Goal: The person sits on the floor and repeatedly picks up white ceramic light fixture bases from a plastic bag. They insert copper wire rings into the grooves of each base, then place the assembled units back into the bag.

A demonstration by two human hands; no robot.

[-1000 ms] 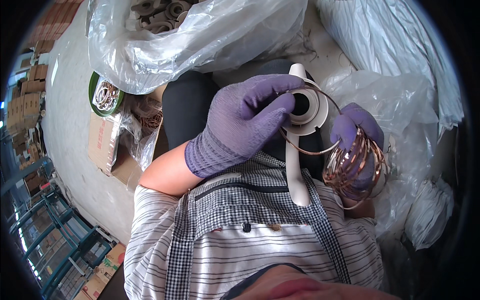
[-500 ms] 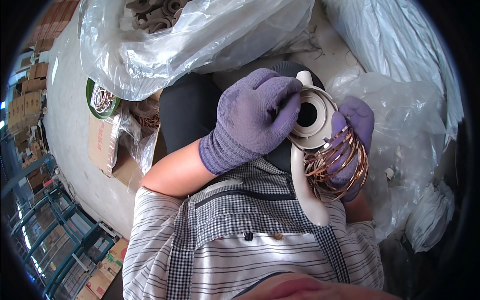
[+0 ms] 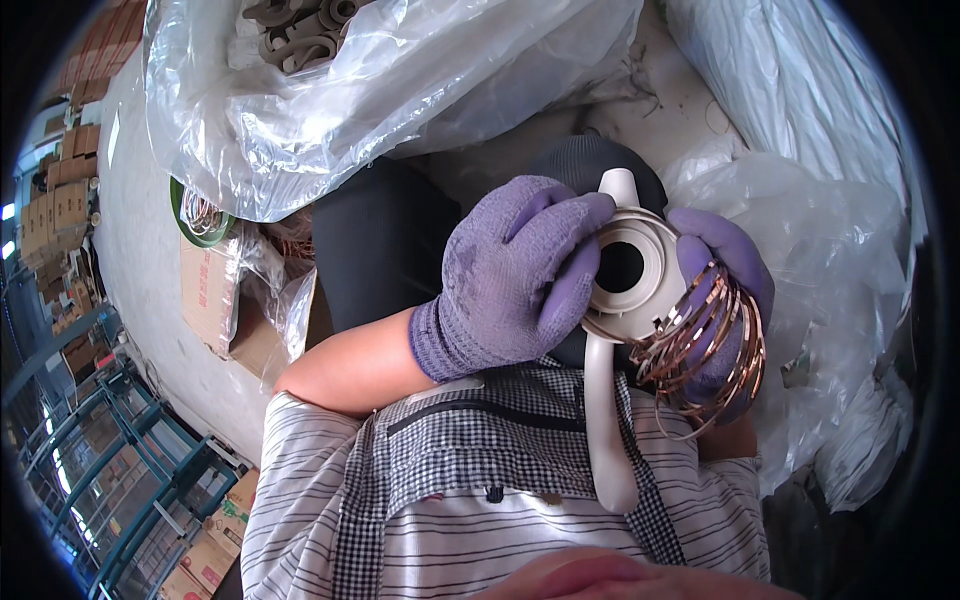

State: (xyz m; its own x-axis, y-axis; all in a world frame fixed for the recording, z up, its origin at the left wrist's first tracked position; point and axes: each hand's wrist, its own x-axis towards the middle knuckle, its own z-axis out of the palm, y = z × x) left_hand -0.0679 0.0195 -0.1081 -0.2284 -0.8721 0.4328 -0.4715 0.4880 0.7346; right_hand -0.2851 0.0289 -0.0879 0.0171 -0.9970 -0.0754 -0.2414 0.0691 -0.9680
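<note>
Both my hands wear purple knit gloves. Between them is a beige plastic kettle collar (image 3: 650, 316), a round ring with a wide dark hole, a short spout at its far side and a long curved handle (image 3: 606, 430) pointing toward my chest. My left hand (image 3: 525, 270) is closed on the collar's left rim, thumb and fingertips pressed to it. My right hand (image 3: 725, 250) is bent round the right rim, its fingers partly hidden. Several thin copper-coloured metal hoops (image 3: 690, 375) hang round my right hand and cover much of it.
A large clear plastic bag (image 3: 400, 90) of beige plastic parts (image 3: 300, 45) lies ahead on the left. Beside my left leg are a green bowl (image 3: 182, 222) of metal hoops and an open cardboard box (image 3: 208, 300). Clear plastic sheeting (image 3: 820, 260) covers the right side.
The collar has shifted slightly right and nearer to me, and its handle has swung to point more straight at my body. My right hand, with the hoops, has also moved right.
</note>
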